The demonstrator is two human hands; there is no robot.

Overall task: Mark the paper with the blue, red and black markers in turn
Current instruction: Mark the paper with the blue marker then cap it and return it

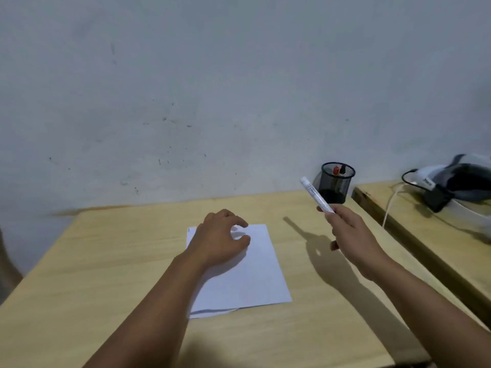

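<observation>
A white sheet of paper [255,272] lies on the wooden table [106,261]. My left hand [220,240] rests on the sheet's upper left part with fingers curled, holding nothing. My right hand [350,235] is raised above the table to the right of the paper and grips a white-barrelled marker [316,195] that points up and to the left; its ink colour cannot be told. A black mesh pen cup [337,183] stands at the back of the table, with a red marker end [337,170] and a dark one showing inside.
A second wooden surface [414,221] stands to the right across a narrow gap, carrying a white and black device [446,184] with cables. A grey wall runs right behind the table. The table's left edge falls away at the left.
</observation>
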